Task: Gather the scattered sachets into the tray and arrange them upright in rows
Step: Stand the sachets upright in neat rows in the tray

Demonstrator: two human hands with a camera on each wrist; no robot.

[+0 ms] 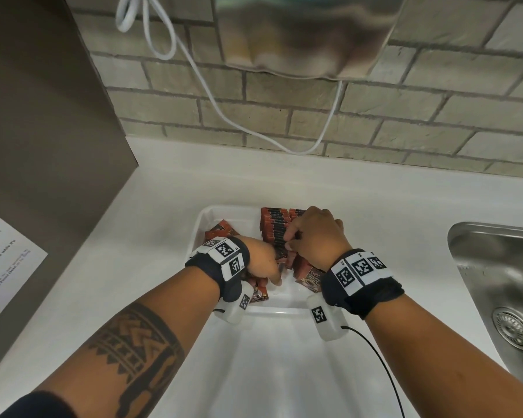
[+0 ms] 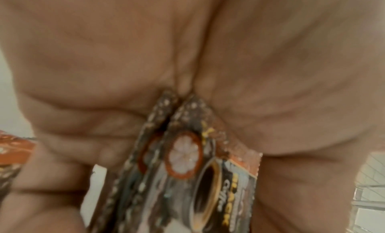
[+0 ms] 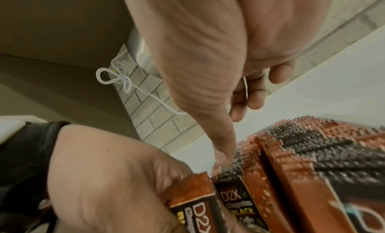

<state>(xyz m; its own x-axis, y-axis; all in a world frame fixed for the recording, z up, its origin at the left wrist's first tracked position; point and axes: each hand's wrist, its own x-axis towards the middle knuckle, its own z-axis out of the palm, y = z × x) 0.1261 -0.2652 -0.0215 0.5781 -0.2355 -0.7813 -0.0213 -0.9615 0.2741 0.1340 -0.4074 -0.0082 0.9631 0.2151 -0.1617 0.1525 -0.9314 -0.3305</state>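
A white tray [image 1: 209, 214] sits on the white counter. Red-and-black sachets [image 1: 273, 225] stand upright in rows at its far right, also seen as upright sachets [image 3: 312, 154] in the right wrist view. My right hand [image 1: 289, 241] is curled over the near end of a row, its thumb [image 3: 220, 156] pressing on the top edges. My left hand [image 1: 271, 277] is low in the tray beside it and grips a few sachets [image 2: 183, 156] flat together in its curled fingers. One of these held sachets [image 3: 193, 195] touches the row. Loose sachets [image 1: 221, 231] lie at the tray's far left.
A steel sink [image 1: 495, 267] opens at the right of the counter. A white cable [image 1: 212, 95] hangs down the brick wall behind the tray. A brown panel [image 1: 43, 146] with a printed sheet [image 1: 3, 260] stands at the left.
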